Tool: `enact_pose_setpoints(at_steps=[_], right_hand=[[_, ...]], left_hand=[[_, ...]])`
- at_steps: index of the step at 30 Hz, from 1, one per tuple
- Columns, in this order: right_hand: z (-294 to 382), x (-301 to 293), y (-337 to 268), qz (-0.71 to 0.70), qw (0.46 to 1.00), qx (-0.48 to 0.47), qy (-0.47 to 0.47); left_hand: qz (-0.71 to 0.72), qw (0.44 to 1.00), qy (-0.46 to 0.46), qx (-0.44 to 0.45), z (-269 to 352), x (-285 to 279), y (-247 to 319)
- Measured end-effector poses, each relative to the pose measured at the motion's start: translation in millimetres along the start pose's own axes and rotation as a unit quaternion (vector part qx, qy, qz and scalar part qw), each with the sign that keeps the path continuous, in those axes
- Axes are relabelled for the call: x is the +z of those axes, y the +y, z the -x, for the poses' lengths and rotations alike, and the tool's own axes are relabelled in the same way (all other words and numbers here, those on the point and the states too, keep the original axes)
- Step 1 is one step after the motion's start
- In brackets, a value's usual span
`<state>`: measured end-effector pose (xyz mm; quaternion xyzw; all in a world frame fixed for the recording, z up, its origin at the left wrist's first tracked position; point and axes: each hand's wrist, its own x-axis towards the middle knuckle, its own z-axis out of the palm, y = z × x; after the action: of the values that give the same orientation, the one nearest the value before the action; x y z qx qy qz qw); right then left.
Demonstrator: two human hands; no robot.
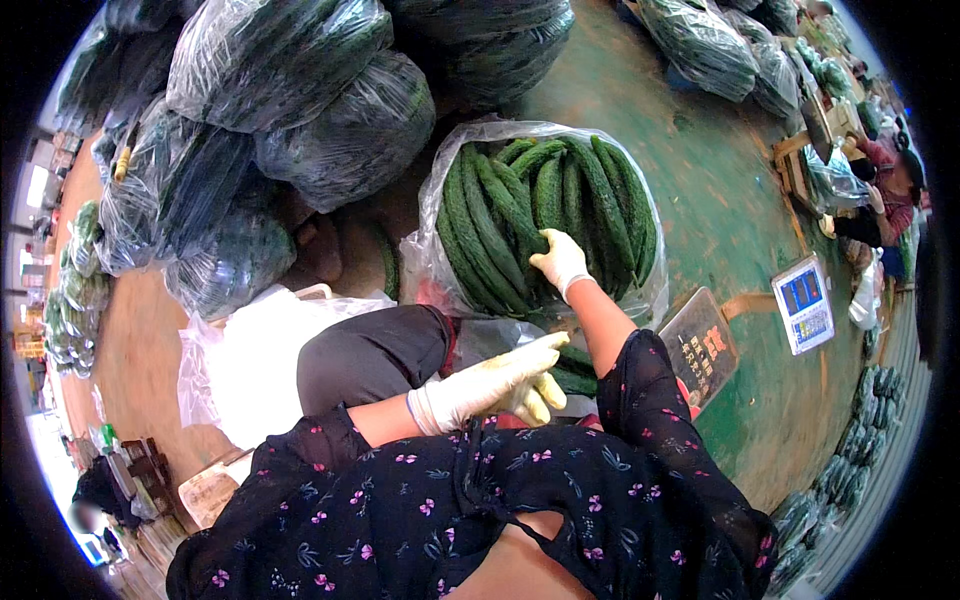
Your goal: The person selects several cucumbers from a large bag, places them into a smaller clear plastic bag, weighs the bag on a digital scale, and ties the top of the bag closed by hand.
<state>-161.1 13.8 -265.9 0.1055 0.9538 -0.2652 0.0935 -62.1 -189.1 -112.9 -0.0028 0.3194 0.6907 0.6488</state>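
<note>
A large clear plastic bag stands before me, its mouth spread around many long, bumpy green cucumbers. My right hand, in a pale glove, reaches into it from the near side. Its thumb and fingers close around the near end of one cucumber on top of the pile. Nearer my body, my left hand wears a similar glove and holds nothing, with its fingers extended and some spread. Below it, more cucumbers show partly, between my lap and the bag.
Full plastic bags are heaped at the upper left. White plastic sheets lie left of my knee. At right stands a scale's platform bearing writing, with its display on an arm. Another person works at far right.
</note>
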Motion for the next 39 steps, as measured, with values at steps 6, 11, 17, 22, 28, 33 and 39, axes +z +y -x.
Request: enact_pose_setpoints(at_steps=[6, 11, 17, 22, 28, 33, 39], right_hand=[[-5, -29, 30, -0.560, 0.817, 0.051, -0.128], [-19, 2, 126, -0.392, 0.891, 0.134, 0.184], [15, -1, 1, -0.179, 0.977, 0.120, -0.004], [-1, 45, -6, -0.051, 0.978, 0.194, -0.058], [6, 12, 35, -0.241, 0.959, 0.117, 0.092], [58, -92, 51, -0.514, 0.852, 0.023, 0.094], [152, -196, 16, -0.685, 0.727, -0.050, 0.002]], left_hand=[[0.015, 0.999, 0.025, 0.014, 10, -1, 6], [0.007, 1.000, 0.024, -0.006, 5, 9, 15], [0.015, 0.999, 0.051, 0.014, 13, 3, 10], [0.002, 0.999, 0.046, 0.004, 9, 7, 9], [-0.009, 1.000, 0.012, 0.007, 9, -4, 2], [0.017, 0.999, 0.044, -0.013, 7, -5, 4], [0.007, 1.000, 0.015, 0.005, 8, -9, 4]])
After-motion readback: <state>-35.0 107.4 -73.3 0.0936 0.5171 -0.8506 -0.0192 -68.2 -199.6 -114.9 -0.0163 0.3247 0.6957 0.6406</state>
